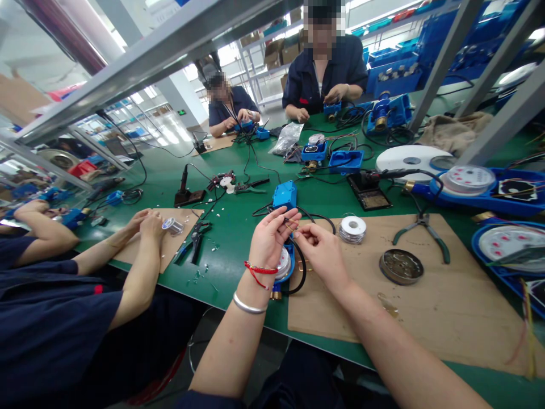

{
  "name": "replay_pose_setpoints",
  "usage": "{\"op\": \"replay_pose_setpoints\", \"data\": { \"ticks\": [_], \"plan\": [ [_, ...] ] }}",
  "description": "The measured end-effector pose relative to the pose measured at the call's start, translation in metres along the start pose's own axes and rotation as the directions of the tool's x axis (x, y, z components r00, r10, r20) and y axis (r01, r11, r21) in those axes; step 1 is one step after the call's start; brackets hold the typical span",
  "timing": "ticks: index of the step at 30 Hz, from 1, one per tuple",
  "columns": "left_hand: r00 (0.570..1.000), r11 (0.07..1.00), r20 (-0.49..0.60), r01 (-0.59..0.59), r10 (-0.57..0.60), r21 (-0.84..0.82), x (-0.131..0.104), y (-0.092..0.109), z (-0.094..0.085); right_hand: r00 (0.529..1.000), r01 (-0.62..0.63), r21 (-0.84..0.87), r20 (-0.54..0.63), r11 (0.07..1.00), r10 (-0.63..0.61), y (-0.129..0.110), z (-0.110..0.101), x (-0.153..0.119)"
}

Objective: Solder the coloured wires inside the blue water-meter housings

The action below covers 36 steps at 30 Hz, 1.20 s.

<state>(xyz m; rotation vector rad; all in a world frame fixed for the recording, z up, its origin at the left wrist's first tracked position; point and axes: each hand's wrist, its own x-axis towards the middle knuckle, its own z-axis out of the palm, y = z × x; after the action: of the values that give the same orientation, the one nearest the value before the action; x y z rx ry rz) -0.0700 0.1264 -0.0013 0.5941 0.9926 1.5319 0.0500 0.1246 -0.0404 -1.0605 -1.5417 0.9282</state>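
My left hand [272, 236] is turned palm up, its thumb and fingertips closed on a thin wire [290, 226]. The fingertips of my right hand [319, 247] pinch the same wire from the right side. Partly hidden below both hands is a blue housing with a white round dial [283, 264] and a brass fitting [276, 294] at its lower end. A black cable [303, 272] curves beside it. Just beyond my fingers stands a small blue box [284, 195]. The exact ends of the wire are too small to make out.
On the cardboard sheet [353, 309] lie a solder spool [352, 229], a round tin [401, 267] and green-handled pliers [423, 227]. A soldering iron stand [369, 190] is behind. A co-worker's hands [147, 224] are at left; two people sit opposite. Metal shelf posts rise at right.
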Motion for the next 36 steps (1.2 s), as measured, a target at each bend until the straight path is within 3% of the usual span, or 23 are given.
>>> {"op": "replay_pose_setpoints", "data": {
  "ticks": [29,36],
  "plan": [
    [0.995,0.997,0.077,0.053,-0.057,0.050,-0.0002,-0.0003,-0.0005,0.998,0.070,-0.005,-0.010,0.998,-0.070,0.0046,0.0026,-0.0011],
    [0.998,0.999,0.056,0.030,-0.032,0.045,-0.0004,-0.0006,-0.0006,0.986,0.069,0.074,-0.159,0.995,-0.056,0.0077,0.0051,0.0025]
  ]
}}
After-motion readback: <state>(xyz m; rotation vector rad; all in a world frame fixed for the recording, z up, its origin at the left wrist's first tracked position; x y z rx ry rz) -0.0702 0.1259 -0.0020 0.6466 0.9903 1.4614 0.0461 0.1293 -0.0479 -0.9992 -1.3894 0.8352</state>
